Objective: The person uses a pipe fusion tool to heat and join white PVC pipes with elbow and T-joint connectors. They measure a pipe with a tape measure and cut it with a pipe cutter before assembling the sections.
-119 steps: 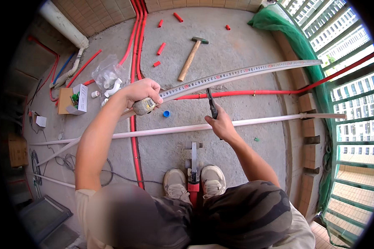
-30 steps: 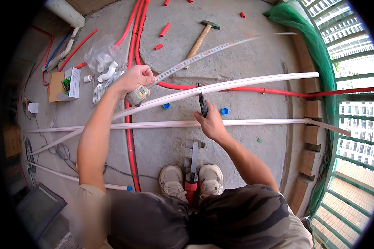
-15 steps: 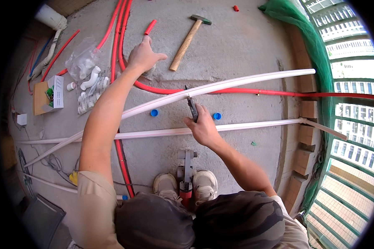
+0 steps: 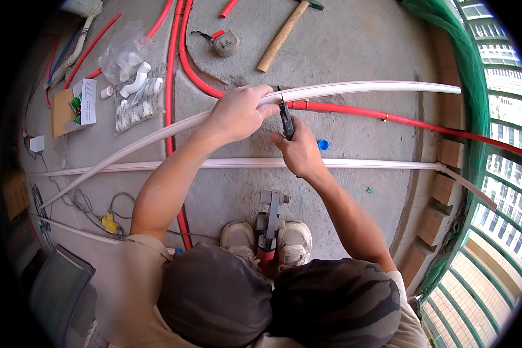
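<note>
My left hand (image 4: 242, 113) is closed around a long white pipe (image 4: 365, 88) with a thin red stripe, which is raised at an angle above the floor. Just right of it, a dark pipe cutter (image 4: 286, 120) is in my right hand (image 4: 301, 148), with its jaws at the pipe. How deep the blade sits cannot be made out. Beyond the pipe, a tape measure (image 4: 226, 44) lies on the concrete floor beside a short red piece (image 4: 217, 33). A blue cap (image 4: 323, 145) lies near my right hand.
A second white pipe (image 4: 365, 164) crosses the floor nearer me. Red pipes (image 4: 171, 69) run along the floor. A hammer (image 4: 284, 36) lies at the back. At left are an open box (image 4: 87, 102) and white fittings (image 4: 136, 81). A grey-and-red tool (image 4: 268, 226) stands between my shoes.
My left hand has come back from the floor area of the tape measure, now uncovered, and taken hold of the white pipe. The right hand keeps the cutter at the pipe. The view has shifted.
</note>
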A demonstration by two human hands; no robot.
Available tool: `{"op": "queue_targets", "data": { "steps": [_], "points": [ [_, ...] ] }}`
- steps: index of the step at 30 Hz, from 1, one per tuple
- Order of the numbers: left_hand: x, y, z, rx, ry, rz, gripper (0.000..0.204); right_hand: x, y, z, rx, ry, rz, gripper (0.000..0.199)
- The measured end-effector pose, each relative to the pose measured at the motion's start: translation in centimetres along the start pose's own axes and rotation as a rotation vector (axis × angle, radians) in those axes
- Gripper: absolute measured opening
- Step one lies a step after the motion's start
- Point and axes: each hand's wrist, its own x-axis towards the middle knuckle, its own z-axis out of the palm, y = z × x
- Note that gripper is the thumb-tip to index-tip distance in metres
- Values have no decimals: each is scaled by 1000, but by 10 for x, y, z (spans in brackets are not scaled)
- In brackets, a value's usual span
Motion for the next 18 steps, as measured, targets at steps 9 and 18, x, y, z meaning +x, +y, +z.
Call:
{"op": "queue_targets", "data": {
  "steps": [9,18],
  "points": [
    [5,-17,29,164,279,130,21,9,5,-2,-6,-55,63,39],
    [13,-26,32,157,331,136,21,20,15,5,65,0,21,40]
  ]
}}
